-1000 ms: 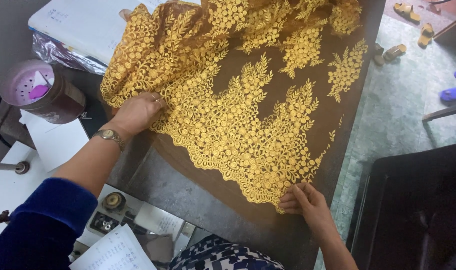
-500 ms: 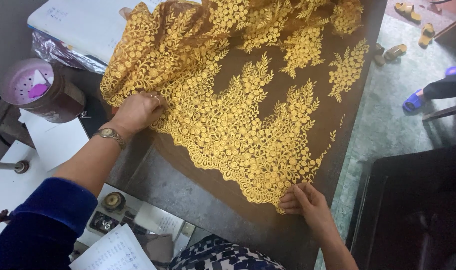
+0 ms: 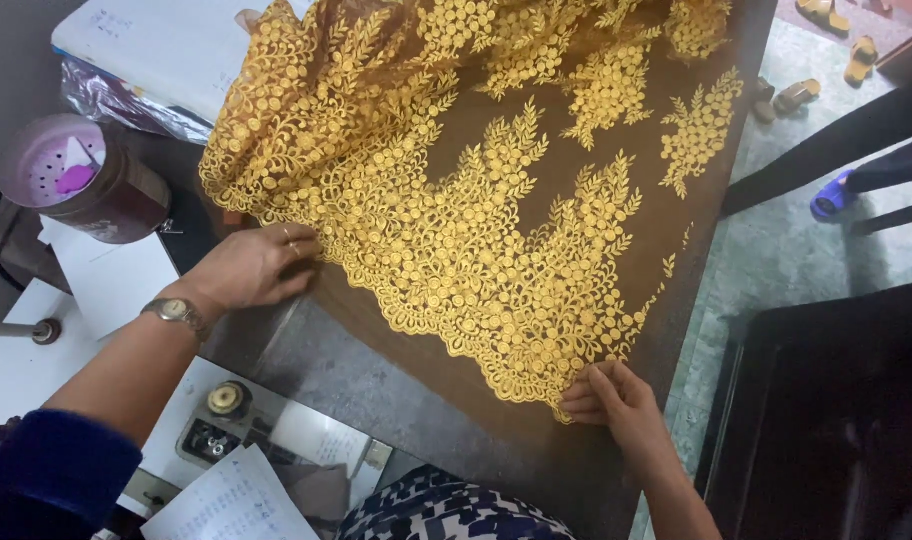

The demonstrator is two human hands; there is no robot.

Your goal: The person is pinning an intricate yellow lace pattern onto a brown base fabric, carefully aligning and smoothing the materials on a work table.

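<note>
A dark bench [image 3: 396, 400] runs across the view, and most of it is covered by a large sheet of brown net fabric [image 3: 576, 200] thickly embroidered with golden leaves and small round flowers. The cloth lies spread flat, its scalloped gold border curving from the left edge down to a point near the bottom centre.

The left hand [image 3: 251, 268], with a wristwatch [image 3: 176, 313] on its wrist and a ring on one finger, lies palm down with fingers loosely curled on the left edge of the fabric, pressing it to the bench rather than gripping it. The right hand [image 3: 616, 400] is at the lowest point of the border, fingers bent and pinching the scalloped edge; how firmly it grips is hard to tell from this angle.

At upper left a stack of white paper [image 3: 156, 45] lies over a crinkled foil-like wrap. Below it stands a round maroon container [image 3: 86, 185] with a pale perforated top, on which lie a small purple piece and a white scrap. More white sheets [image 3: 111, 285] lie beside it.

On the greenish floor [image 3: 776, 260] at upper right lie several sandals [image 3: 826, 55], and a blue slipper [image 3: 831, 200] is on another person's foot.
</note>
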